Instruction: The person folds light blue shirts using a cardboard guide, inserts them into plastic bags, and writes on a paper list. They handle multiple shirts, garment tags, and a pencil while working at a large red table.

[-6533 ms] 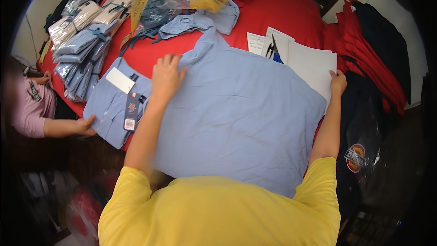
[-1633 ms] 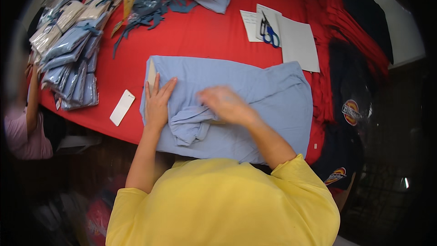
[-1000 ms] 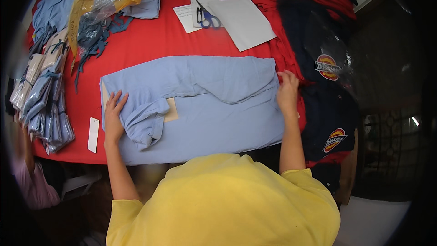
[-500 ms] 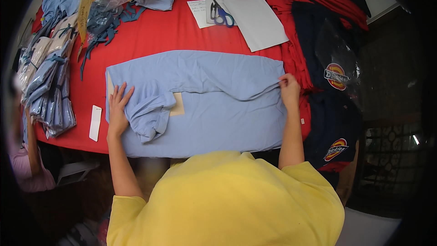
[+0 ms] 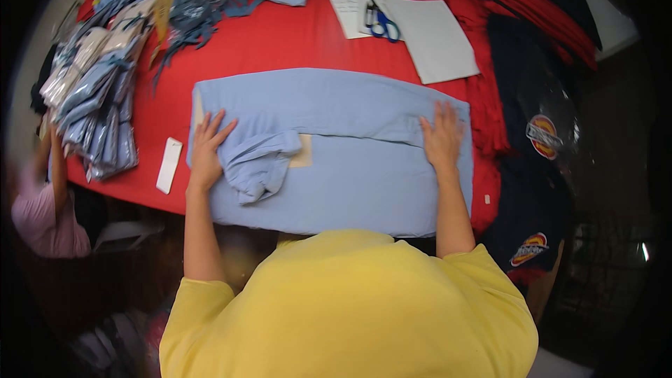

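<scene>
A light blue garment (image 5: 350,182), probably a shirt, lies folded lengthwise in front of me on red cloth. Its far side is turned over toward me. A bunched sleeve (image 5: 259,171) rests on its left part, beside an exposed patch of beige card (image 5: 302,151). My left hand (image 5: 206,154) presses on the garment's left end with fingers spread. Flat on the right end lies my right hand (image 5: 442,138), its fingers stretched out and slightly blurred. Neither hand grips anything.
A white tag (image 5: 169,166) lies left of the garment. Bagged folded garments (image 5: 105,112) are piled at the left, near another person's arm (image 5: 59,168). Blue-handled scissors (image 5: 383,26) rest on white papers (image 5: 437,42). Dark garments with round patches (image 5: 521,189) hang at the right.
My right hand has let go of the fold's right edge and now lies flat on the cloth. The folded-over strip looks straighter. The whole view has shifted, moving things rightward.
</scene>
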`<action>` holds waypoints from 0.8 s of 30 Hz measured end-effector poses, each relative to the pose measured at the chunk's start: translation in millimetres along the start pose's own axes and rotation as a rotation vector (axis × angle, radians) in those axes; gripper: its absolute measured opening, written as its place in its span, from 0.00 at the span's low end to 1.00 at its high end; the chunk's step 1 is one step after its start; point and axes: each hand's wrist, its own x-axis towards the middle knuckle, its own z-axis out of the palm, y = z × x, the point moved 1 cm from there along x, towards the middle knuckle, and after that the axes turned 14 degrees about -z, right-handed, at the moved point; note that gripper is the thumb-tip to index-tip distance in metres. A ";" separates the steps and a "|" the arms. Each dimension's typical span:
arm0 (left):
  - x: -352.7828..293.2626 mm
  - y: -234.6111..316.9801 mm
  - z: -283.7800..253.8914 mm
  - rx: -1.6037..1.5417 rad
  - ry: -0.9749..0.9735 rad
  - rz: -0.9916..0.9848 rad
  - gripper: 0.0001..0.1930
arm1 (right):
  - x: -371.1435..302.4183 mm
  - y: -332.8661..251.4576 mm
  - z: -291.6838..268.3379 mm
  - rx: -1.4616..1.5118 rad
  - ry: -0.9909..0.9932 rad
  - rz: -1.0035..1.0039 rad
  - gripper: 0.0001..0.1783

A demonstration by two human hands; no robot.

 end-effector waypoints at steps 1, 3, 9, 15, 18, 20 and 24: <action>1.5 -0.1 1.6 -0.010 -0.002 -0.004 0.25 | -4.4 10.8 7.1 0.007 0.034 0.080 0.38; 0.8 2.9 2.1 -0.018 0.012 -0.015 0.25 | -8.6 24.6 11.4 0.070 0.058 0.112 0.38; -4.6 -3.9 1.2 -0.061 0.081 0.016 0.24 | 0.1 -27.2 -31.7 0.036 0.153 -0.099 0.33; -8.1 -3.0 -2.0 -0.204 0.147 0.111 0.20 | -8.7 -254.1 -93.9 0.638 0.237 -0.691 0.26; -7.5 -12.5 5.4 -0.191 0.191 0.117 0.20 | -10.9 -281.0 -91.2 0.495 -0.190 -0.881 0.16; -6.8 -12.0 6.1 -0.192 0.198 0.104 0.20 | -32.1 -286.1 -137.3 0.699 -0.349 -1.054 0.08; -10.5 -5.5 -0.3 -0.199 0.200 0.115 0.18 | -57.6 -275.7 -220.6 0.894 -0.550 -1.083 0.14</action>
